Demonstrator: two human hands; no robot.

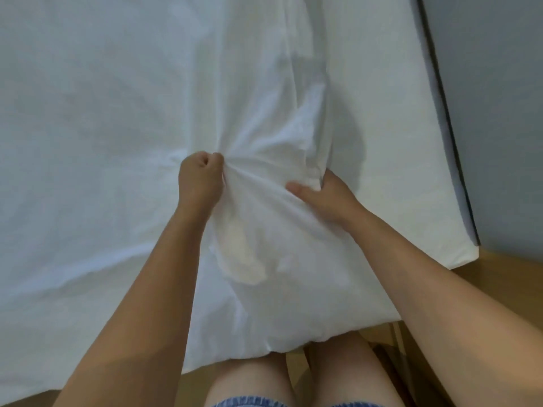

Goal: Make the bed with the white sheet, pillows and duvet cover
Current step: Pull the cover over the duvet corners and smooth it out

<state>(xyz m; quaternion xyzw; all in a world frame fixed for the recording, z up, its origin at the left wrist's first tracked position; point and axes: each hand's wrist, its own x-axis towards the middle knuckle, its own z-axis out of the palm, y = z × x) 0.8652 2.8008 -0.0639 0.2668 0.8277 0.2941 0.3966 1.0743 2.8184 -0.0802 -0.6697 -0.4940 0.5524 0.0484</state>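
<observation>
The step in hand is fitting a pillowcase (293, 136) over a pillow (264, 289). The pillow lies lengthwise on the white sheet (88, 113) that covers the bed, near the bed's right edge, with its closed near end overhanging toward the person's knees. A yellowish patch of the inner pillow shows through the fabric in the lower half.

The left hand (199, 177) is clenched on a gathered bunch of fabric at the pillow's left side; creases radiate from that grip. The right hand (320, 192) holds the right side, thumb laid flat on top and the other fingers wrapped under the edge, out of sight. Beyond both hands the fabric runs on flat and slack, and it is probably the unfilled part of the case, though white on white makes the boundary hard to read.

The next move calls for an even pull from both hands, seating the pillow fully before the slack end is closed. The duvet cover is not in view.
</observation>
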